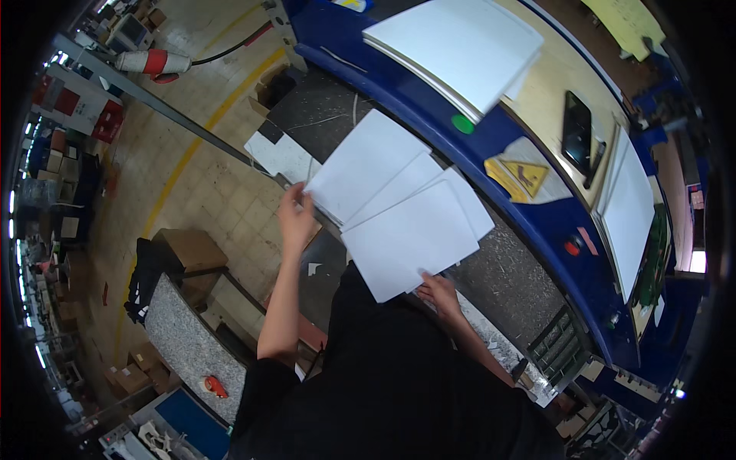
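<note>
Several white paper sheets [410,238] are fanned out in front of me, overlapping at different angles. My left hand [296,218] pinches the fan's left corner, its fingers curled at the paper edge. At the near edge my right hand [438,295] grips the closest sheet, thumb on top and the other fingers hidden beneath. Under the paper lies a dark work surface [506,264] strewn with small scraps. Beyond it, a thick stack of white sheets [460,46] rests on the blue machine [491,146].
On the machine's pale top lie a black phone [576,129] and another paper stack [627,215]. A red button [573,246] and a yellow warning label [527,175] mark its side. A metal bar [165,111] crosses at left, above the tiled floor. A speckled side table [188,345] stands lower left.
</note>
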The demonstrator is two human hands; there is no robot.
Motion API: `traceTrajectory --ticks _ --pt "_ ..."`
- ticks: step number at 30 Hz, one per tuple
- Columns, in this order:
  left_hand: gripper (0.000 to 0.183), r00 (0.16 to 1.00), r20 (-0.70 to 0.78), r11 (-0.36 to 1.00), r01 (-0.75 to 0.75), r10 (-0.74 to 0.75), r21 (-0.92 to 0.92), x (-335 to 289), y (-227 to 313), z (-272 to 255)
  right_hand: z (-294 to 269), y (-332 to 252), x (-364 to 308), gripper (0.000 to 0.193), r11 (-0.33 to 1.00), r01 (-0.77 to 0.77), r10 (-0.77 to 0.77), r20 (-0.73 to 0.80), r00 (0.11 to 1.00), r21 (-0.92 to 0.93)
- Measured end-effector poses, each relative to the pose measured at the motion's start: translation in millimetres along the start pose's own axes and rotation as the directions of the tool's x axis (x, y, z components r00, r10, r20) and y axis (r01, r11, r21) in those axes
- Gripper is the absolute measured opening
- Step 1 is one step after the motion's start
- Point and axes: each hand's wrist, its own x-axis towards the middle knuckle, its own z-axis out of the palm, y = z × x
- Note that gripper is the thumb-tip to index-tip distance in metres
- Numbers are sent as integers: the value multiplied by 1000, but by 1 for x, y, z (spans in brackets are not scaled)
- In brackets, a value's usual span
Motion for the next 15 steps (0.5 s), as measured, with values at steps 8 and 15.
traceTrajectory --ticks 8,15 --pt "63 846 448 793 -52 -288 607 105 -31 25 80 -16 18 50 848 -23 33 -8 999 529" --pt "34 798 598 989 -10 -81 147 174 27 -22 95 -39 21 50 918 -4 4 1 1000 397"
